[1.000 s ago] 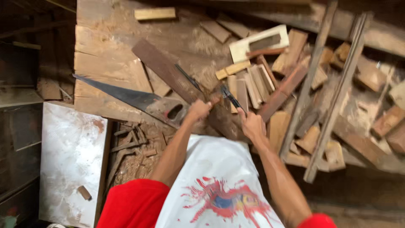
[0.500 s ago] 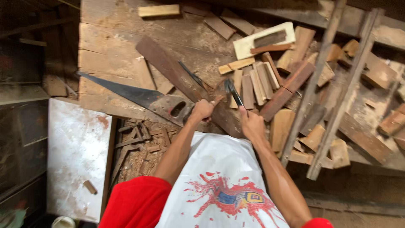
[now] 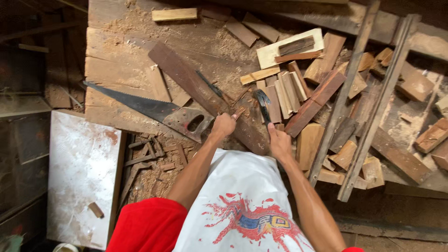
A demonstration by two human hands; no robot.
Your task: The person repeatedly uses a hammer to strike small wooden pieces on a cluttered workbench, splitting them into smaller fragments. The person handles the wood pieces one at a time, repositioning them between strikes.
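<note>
The right hand [image 3: 280,140] is closed around the handle of a claw hammer [image 3: 262,105], its head raised to the far side. Just left, the left hand [image 3: 224,125] pinches a small wooden piece [image 3: 238,113] against a long dark plank [image 3: 205,93]. A handsaw [image 3: 154,109] lies further left on the sawdust-covered bench [image 3: 116,56]

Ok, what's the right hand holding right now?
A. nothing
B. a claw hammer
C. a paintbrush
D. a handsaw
B: the right hand grips the handle of a claw hammer, whose dark head points up over the wood offcuts, while the handsaw lies untouched on the workbench to the left of the left hand.
</note>
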